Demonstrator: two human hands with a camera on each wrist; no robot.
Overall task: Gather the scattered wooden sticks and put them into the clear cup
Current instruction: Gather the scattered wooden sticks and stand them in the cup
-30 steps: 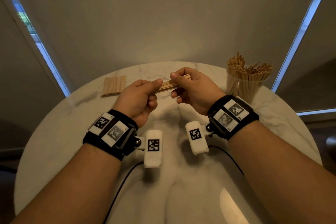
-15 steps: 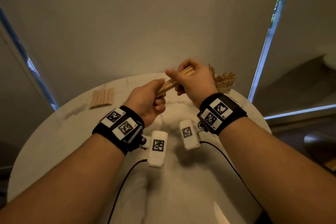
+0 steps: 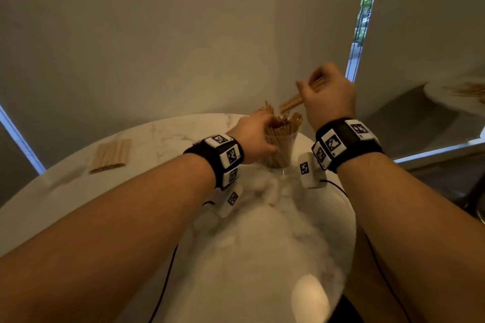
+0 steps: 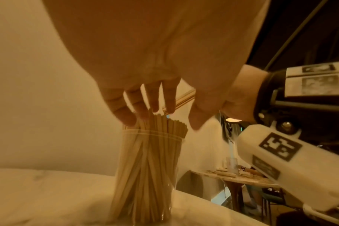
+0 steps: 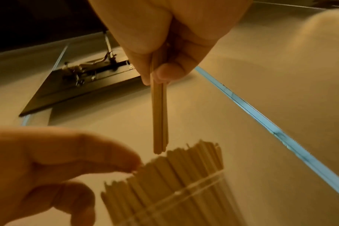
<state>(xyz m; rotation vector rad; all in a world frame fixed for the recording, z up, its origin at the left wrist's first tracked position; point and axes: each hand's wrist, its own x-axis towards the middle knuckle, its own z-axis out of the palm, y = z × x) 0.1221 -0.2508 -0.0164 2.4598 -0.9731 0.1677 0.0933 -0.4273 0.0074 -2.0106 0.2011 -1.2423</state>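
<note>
Your right hand pinches a small bundle of sticks between thumb and curled fingers; in the head view its long axis runs from about 2 o'clock at the hand down to 8 o'clock, free ends aimed at the cup; in the right wrist view the bundle hangs near vertical, lower tips just above the stick tops in the cup, not yet in.

The cup stands upright at about 1 o'clock on the table, packed with sticks standing on end and fanning out over the rim; that crowd of tops is what blocks the way in.

Your left hand is at the cup's 9 o'clock side, fingers straight and slightly spread, tips touching the stick tops at the rim, thumb apart on the other side; it grips nothing.

A flat row of loose sticks lies at about 10 o'clock on the table, well apart from the cup, long axes roughly 12-to-6.

A second table with clutter shows far behind in the left wrist view; details too small to tell.
</note>
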